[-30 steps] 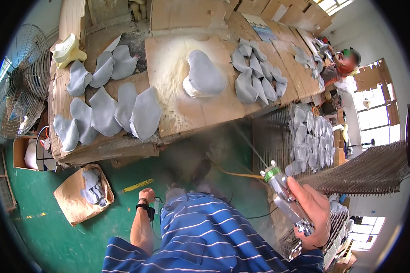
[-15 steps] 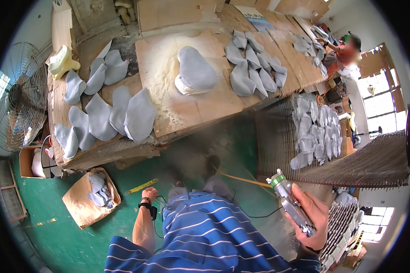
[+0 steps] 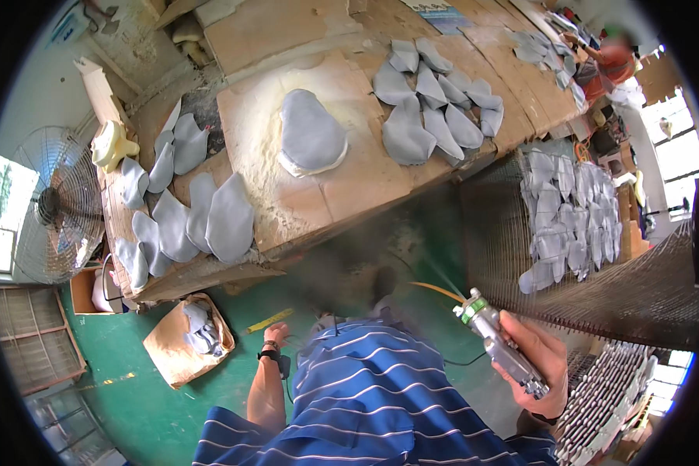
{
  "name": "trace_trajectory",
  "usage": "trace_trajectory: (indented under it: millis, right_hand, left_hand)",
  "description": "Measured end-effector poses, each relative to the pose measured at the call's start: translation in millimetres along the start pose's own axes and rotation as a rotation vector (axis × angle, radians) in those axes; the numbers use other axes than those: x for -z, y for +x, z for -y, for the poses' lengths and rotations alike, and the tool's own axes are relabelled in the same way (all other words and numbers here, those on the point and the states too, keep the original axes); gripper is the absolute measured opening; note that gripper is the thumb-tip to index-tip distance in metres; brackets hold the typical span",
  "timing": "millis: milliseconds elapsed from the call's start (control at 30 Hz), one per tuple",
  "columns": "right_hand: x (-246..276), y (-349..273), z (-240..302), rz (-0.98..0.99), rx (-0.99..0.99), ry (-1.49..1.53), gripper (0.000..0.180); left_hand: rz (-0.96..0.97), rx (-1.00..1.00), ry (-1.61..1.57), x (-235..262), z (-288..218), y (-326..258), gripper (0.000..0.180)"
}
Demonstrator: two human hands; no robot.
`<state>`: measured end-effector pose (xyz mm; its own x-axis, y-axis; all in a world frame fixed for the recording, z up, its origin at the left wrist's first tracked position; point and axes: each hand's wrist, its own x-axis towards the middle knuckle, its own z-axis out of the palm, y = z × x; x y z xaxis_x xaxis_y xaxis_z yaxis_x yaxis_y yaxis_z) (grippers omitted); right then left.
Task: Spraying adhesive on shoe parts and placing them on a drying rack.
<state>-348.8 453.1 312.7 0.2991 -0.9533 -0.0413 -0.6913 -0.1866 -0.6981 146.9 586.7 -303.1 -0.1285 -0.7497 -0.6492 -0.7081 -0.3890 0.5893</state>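
left hand point(image 3: 276, 339) fingers half hidden behind striped shirt point(image 3: 380, 388), grip unclear

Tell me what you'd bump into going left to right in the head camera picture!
Fan → yellow mould → grey piece on the powdery board → spread of grey pieces → spray gun in the right hand → wire rack of grey pieces.

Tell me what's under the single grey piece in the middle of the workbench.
The single grey piece lies on a pale yellowish-white patch, like powder or overspray, that spreads over the brown board. What lies directly beneath the piece is covered.
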Motion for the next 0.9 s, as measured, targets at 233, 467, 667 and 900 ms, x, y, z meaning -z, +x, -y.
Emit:
trace_trajectory:
  millis: [233, 467, 667, 900]
  right_hand:
    - [51.8, 12.1, -74.7, 0.1, 0.112, 0.051, 0.073]
    - [85.7, 30.5, -121.6, 0.063, 0.122, 0.117, 0.063]
    - [109.2, 64.9, -139.0, 0.071, 0.147, 0.19, 0.062]
    - [105.5, 106.3, -129.4, -0.059, 0.12, 0.158, 0.058]
  left_hand:
    - [-0.059, 0.151, -0.36, -9.2, -30.5, 16.7, 0.034]
    - [-0.178, 0.525, -1.034, 7.8, -112.4, 7.3, 0.043]
    - [-0.146, 0.253, -0.396, -24.1, -114.7, -8.6, 0.035]
    - [0.143, 0.112, 0.581, -73.8, -106.1, -23.8, 0.021]
